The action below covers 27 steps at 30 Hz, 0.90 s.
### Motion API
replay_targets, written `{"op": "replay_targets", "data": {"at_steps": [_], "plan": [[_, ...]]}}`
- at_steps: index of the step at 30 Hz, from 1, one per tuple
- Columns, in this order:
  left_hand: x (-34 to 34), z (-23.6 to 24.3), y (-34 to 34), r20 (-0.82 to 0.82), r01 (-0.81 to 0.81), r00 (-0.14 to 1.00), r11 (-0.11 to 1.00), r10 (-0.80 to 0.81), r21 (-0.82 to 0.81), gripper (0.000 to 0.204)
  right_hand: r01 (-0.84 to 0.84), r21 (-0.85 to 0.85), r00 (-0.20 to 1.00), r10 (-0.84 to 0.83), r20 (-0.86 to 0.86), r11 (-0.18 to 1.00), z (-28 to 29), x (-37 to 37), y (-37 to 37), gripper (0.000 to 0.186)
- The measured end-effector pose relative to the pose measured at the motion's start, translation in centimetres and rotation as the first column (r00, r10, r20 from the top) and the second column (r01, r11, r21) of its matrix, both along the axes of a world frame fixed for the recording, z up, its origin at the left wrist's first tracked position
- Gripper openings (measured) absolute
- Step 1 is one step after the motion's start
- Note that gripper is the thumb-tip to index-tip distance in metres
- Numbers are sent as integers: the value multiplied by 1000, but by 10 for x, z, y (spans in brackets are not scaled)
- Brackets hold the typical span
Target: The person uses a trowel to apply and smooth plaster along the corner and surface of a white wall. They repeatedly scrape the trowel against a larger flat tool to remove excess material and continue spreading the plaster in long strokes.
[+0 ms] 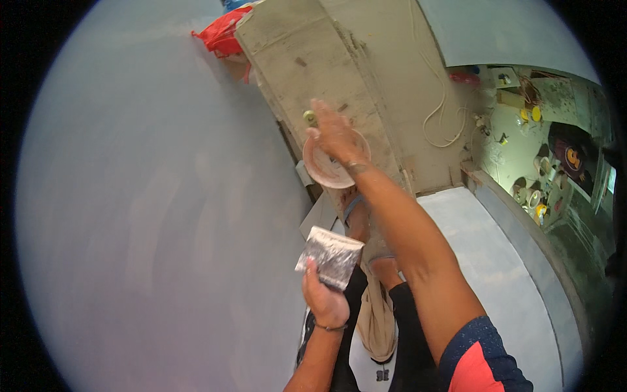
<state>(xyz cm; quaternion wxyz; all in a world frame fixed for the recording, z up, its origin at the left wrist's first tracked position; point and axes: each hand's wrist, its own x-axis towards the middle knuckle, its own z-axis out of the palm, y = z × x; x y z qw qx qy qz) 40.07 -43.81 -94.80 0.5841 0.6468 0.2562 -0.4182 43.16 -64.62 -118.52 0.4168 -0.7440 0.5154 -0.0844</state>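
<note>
Blurred right hand screens much of the bowl

The silver-grey plate [328, 257], smeared white along its far edge, lies tilted at near centre; its underside is hidden, as are the fingers beneath. Farther off, on a dusty board [287, 62], the round pale bowl [318, 178] is partly covered by the right hand [335, 136] and wrist, so its contents are hard to make out.

The left hand [326, 302] clasps the plate, thumb pressed on top. The right hand is motion-blurred, fingers stretched out; a greenish round end [310, 118] shows beside it, but whether it is gripped cannot be told.

The right forearm crosses the view of the feet. Far left, a red bag [225, 32] is cut off; a pale cord [443, 124] curls right of the board.
</note>
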Motion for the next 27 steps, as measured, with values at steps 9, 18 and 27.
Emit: {"op": "replay_targets", "data": {"at_steps": [9, 18, 27], "plan": [[13, -6, 11, 90, -6, 996, 994, -4, 111, 30, -241, 182, 969, 246, -5, 953, 40, -12, -9, 20], [4, -2, 21, 192, 225, 936, 921, -295, 318, 20, 181, 347, 951, -253, 177, 920, 121, -114, 18, 26], [11, 12, 34, 272, 486, 794, 836, -544, 255, 18, 288, 941, 313, -946, 84, 179, 252, -277, 114, 48]]}}
